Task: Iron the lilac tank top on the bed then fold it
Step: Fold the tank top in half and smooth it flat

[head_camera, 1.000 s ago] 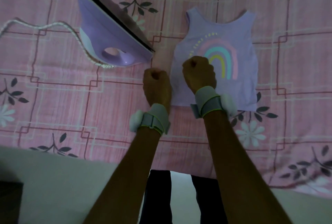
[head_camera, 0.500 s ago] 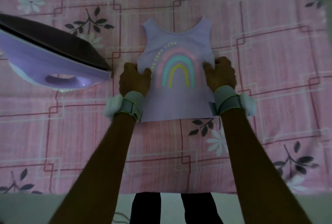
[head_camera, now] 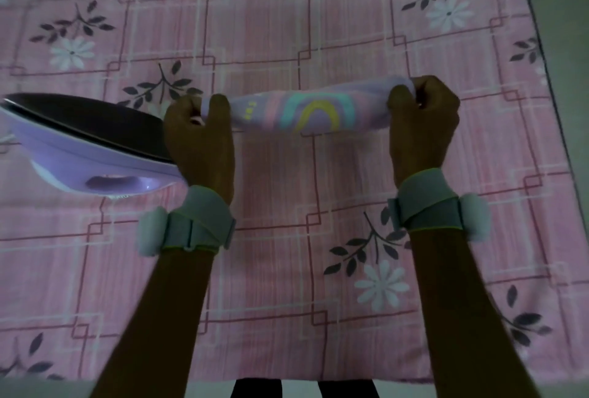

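Observation:
The lilac tank top, with its rainbow print, is bunched into a narrow horizontal band and stretched between my two hands above the pink bedsheet. My left hand grips its left end in a closed fist. At the other end, my right hand is closed on the cloth. Both wrists wear grey straps. The lilac iron stands on its heel at the left, soleplate facing up and away, its tip just behind my left hand.
The pink floral sheet covers the bed; its front edge runs along the bottom, with my dark legs below it. The sheet's right border slants down the right side. Part of the iron's cord shows at the far left.
The top lay flat with my hands at its two sides; now both hands have gathered it and lifted it, held bunched between them. The view has moved closer.

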Available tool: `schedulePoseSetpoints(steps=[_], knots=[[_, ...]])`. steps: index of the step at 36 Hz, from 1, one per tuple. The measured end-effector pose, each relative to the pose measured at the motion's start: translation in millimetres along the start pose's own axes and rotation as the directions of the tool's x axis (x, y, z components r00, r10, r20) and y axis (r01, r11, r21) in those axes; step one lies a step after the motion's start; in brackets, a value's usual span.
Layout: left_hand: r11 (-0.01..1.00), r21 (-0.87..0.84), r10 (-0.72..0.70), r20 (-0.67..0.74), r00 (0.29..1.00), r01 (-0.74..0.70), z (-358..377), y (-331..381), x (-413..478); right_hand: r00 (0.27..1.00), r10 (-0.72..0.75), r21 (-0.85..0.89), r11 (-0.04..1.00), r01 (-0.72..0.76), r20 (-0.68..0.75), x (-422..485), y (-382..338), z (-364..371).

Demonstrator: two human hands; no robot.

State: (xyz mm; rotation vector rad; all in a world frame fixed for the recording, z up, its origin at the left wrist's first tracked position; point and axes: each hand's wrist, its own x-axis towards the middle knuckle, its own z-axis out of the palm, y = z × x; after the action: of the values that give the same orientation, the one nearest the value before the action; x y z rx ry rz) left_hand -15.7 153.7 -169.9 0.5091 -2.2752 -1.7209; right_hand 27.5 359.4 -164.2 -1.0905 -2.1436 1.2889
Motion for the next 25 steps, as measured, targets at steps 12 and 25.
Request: schedulePoseSetpoints(steps=[12, 25], knots=[[0.881, 0.39, -0.312, 0.05, 0.949, 0.269, -23.2, -79.0, -60.1, 0.962, 0.237, -0.414, 0.896, -0.162, 0.136, -64.4, 98.2, -9.1], [0.813, 0.581, -0.203, 0.362, 0.91, -0.05, 41.3, -61.3, -41.7, 0.952, 0.162, -0.569, 0.822, 0.015, 0.261, -38.1, 80.2, 37.8]])
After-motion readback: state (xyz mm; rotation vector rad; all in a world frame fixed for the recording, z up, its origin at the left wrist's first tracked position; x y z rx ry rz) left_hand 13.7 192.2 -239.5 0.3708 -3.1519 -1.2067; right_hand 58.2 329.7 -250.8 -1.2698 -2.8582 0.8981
